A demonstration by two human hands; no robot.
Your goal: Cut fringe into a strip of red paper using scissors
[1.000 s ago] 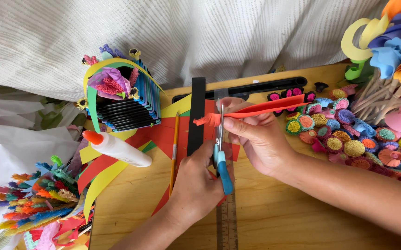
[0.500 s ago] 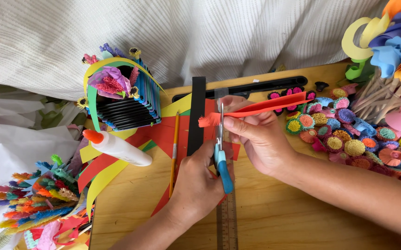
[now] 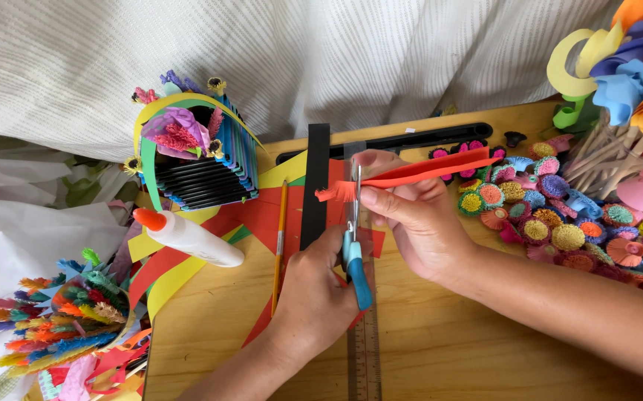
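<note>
My right hand (image 3: 418, 219) pinches a long folded red paper strip (image 3: 440, 169) that points up to the right. The strip's left end (image 3: 333, 193) is cut into a fine fringe. My left hand (image 3: 314, 293) grips small scissors by their blue handle (image 3: 357, 271). The scissors' blades (image 3: 356, 194) point upward and sit across the strip, right beside the fringe and close to my right fingertips. Both hands work above a wooden board (image 3: 448, 349).
A clear ruler (image 3: 364, 356), a black paper strip (image 3: 315, 186), a pencil (image 3: 280, 238) and a white glue bottle with an orange cap (image 3: 191, 238) lie on coloured sheets. A paper basket (image 3: 195, 160) stands at the left, and several quilled paper flowers (image 3: 552, 223) lie at the right.
Almost nothing differs. Both hands keep their places, and the scissors stay at the strip's fringed end.
</note>
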